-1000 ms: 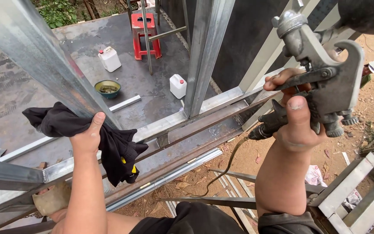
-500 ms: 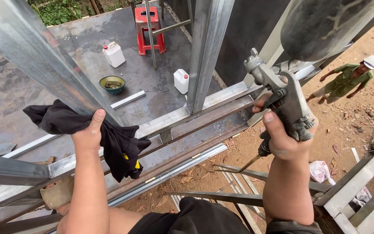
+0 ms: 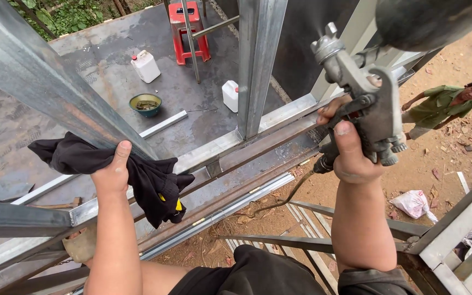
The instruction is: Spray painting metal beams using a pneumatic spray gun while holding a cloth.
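My right hand grips a metal spray gun with a dark cup above it, nozzle aimed at an upright grey steel post. A fine mist shows near the nozzle, and a hose trails from the gun's base. My left hand clutches a black cloth and rests on a horizontal steel rail of the frame. A slanted steel beam rises beside that hand.
Below, a dark platform carries a red stool, two white jugs, a green bowl and a loose metal strip. A person in a white helmet stands on the dirt at right. More frame bars lie lower right.
My right hand swung the spray gun down and left, then lifted it back toward the post. The view shifted, revealing the helmeted person. The left hand stayed on the cloth.
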